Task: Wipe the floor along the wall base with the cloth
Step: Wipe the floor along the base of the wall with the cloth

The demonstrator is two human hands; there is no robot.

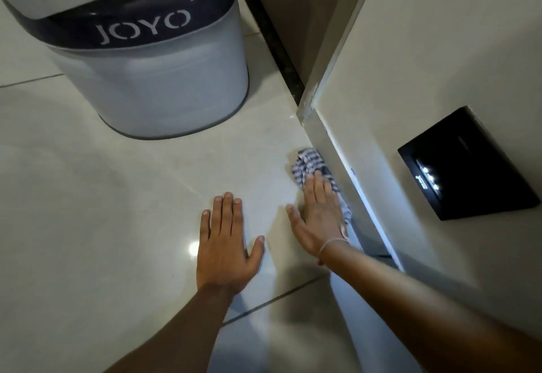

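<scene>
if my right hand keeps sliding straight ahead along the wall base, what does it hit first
Probably nothing soon: the right hand pushes the checked cloth along the wall base toward the wall corner. The bin sits off to the left; depth is uncertain.

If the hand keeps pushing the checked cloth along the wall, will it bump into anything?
Probably not. The right hand presses the cloth flat against the wall base, with bare floor ahead up to the wall corner. The bin stands off to the left.

Legible text: "JOYO", pale capitals on dark band of grey bin (155, 79). Marking on black wall panel (466, 164): too small to read.
</scene>
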